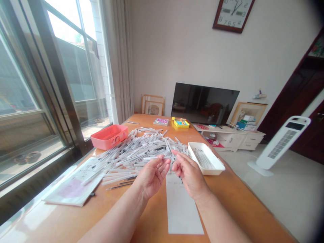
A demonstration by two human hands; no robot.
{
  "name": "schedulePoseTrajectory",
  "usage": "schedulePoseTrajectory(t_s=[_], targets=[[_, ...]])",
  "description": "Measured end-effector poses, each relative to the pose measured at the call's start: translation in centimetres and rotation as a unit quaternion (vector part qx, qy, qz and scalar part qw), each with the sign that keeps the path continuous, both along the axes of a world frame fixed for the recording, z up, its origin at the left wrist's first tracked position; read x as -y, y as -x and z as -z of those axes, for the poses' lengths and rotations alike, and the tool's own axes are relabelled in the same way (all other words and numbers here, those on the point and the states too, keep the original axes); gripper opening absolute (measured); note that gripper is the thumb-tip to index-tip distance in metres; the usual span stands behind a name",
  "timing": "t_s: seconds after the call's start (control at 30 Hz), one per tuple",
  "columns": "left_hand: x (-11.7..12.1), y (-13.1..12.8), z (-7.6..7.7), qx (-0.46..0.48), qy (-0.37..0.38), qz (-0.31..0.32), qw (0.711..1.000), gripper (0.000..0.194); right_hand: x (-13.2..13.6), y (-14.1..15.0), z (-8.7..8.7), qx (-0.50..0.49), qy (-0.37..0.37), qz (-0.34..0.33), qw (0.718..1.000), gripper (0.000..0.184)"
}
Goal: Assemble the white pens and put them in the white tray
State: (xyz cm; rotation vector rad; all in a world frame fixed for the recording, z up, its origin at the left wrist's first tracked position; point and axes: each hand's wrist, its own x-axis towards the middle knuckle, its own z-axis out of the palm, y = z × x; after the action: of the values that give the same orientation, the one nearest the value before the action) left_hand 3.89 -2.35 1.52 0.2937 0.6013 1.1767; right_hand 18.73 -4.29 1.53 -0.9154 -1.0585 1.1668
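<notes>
Left hand (152, 177) and right hand (189, 177) hovering half-open above an orange wooden tabletop (227, 199), palms turning toward each other, a narrow gap remaining between them. Left hand showing nothing held; right fingertips (176, 163) meeting or just missing a thin white tube (170, 152), contact unresolvable against the background. Loose heap of slim white plastic tubes with black tips (136, 152) spreading just far of both hands, its long axis running left to right, its bulk lying nearer the left hand. Shallow white rectangular plastic tray (210, 171) sitting just right of the right hand, slender tubes lying lengthwise inside. Long white paper strip (183, 209) lying beneath and near the hands. Salmon-pink plastic box (109, 136) standing far left of the heap.
</notes>
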Motion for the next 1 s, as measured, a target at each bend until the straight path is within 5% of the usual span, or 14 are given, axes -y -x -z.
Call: schedulePoseTrajectory(t_s=[0.7, 0.87, 1.0], targets=[[0.1, 0.0, 0.1, 0.005, -0.009, 0.033, 0.999, 0.013, -0.7, -0.9, 0.5, -0.058, 0.091, -0.076, 0.991, 0.039], [0.0, 0.1, -0.1, -0.015, 0.004, 0.026, 1.0, 0.01, -0.9, -3.1, 0.2, 0.082, 0.069, 0.032, 0.994, 0.024], [-0.1, 0.2, -0.2, -0.028, 0.01, 0.021, 0.999, 0.01, -1.4, -4.8, 0.8, 0.283, 0.06, 0.082, 0.954, 0.012]])
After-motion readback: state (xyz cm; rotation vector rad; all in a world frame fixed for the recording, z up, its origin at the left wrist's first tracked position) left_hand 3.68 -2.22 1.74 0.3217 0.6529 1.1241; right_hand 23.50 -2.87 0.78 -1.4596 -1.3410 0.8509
